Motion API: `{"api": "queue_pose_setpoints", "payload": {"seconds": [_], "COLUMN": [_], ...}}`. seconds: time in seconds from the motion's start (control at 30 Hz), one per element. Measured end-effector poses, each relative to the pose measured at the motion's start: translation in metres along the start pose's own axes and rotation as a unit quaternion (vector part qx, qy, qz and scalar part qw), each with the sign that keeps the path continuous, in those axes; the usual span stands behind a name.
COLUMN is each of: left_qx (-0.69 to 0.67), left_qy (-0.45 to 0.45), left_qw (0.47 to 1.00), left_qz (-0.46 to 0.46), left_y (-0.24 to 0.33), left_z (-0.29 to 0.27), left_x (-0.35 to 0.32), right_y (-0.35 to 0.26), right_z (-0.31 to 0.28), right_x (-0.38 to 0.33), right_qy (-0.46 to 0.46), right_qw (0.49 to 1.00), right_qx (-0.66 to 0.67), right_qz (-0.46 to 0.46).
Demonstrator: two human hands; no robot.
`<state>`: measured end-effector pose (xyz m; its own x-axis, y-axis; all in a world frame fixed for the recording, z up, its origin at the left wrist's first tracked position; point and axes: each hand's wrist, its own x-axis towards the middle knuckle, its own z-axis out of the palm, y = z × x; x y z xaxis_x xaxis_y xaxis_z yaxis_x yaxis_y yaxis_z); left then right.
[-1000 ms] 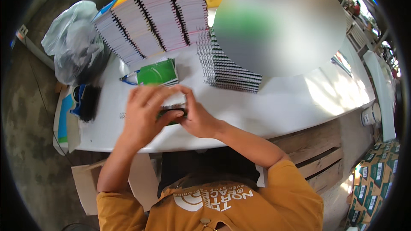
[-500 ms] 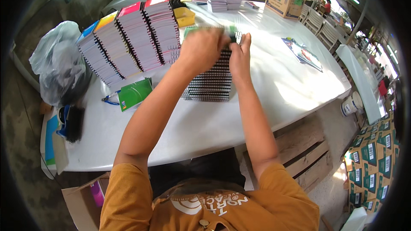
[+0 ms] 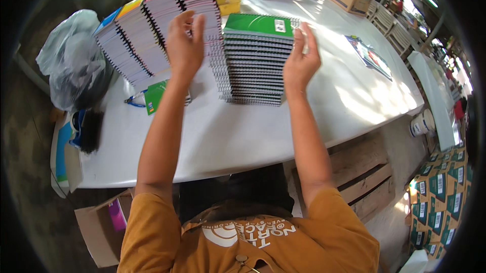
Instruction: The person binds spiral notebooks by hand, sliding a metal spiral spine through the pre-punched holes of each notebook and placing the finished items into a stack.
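L hand (image 3: 186, 45) moved off notebook stack (image 3: 257, 65), open; R hand (image 3: 302, 65) open by edge, contact unclear; green booklets (image 3: 154, 96) part-hidden behind L forearm (image 3: 163, 133).

And now your left hand (image 3: 186, 46) is swinging away from your right hand (image 3: 302, 61), off the notebook stack (image 3: 255, 69), and the green notebook (image 3: 253, 23) on top is lying uncovered!

From my remote seat, I see notebook stack (image 3: 255, 60) on table (image 3: 233, 141), right of book stacks (image 3: 134, 35). Booklets (image 3: 154, 98) before book stacks, pliers (image 3: 132, 102) just left. Brush (image 3: 91, 131) at table's left edge; basket (image 3: 228, 7) behind notebook stack.
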<state>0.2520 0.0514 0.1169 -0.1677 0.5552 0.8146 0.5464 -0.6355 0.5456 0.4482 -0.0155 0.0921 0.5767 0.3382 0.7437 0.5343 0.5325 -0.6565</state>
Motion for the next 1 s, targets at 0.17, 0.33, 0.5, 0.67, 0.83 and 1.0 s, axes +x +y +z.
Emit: {"api": "queue_pose_setpoints", "payload": {"seconds": [0.17, 0.33, 0.5, 0.67, 0.83, 1.0], "left_qx": [0.288, 0.279, 0.257, 0.364, 0.583, 0.648], "left_qy": [-0.394, -0.325, -0.412, -0.233, -0.103, -0.157], "left_qw": [0.873, 0.903, 0.863, 0.902, 0.779, 0.739], "left_qz": [0.016, 0.035, 0.139, 0.019, -0.205, -0.101], "left_y": [-0.088, -0.056, -0.012, -0.145, -0.259, -0.254], "left_z": [-0.119, -0.152, -0.177, -0.265, -0.362, -0.31], "left_x": [-0.056, -0.123, -0.145, -0.072, -0.062, -0.121], "right_y": [-0.016, -0.026, -0.022, -0.003, -0.008, -0.009], "right_z": [-0.02, 0.01, 0.049, 0.054, 0.051, 0.047], "right_x": [-0.037, -0.131, -0.172, -0.157, -0.161, -0.163], "right_qy": [-0.03, -0.39, -0.509, -0.626, -0.653, -0.649], "right_qw": [0.98, 0.723, 0.472, 0.662, 0.614, 0.62], "right_qx": [0.107, 0.329, 0.37, 0.288, 0.356, 0.353], "right_qz": [-0.165, 0.466, 0.618, 0.293, 0.264, 0.263]}}
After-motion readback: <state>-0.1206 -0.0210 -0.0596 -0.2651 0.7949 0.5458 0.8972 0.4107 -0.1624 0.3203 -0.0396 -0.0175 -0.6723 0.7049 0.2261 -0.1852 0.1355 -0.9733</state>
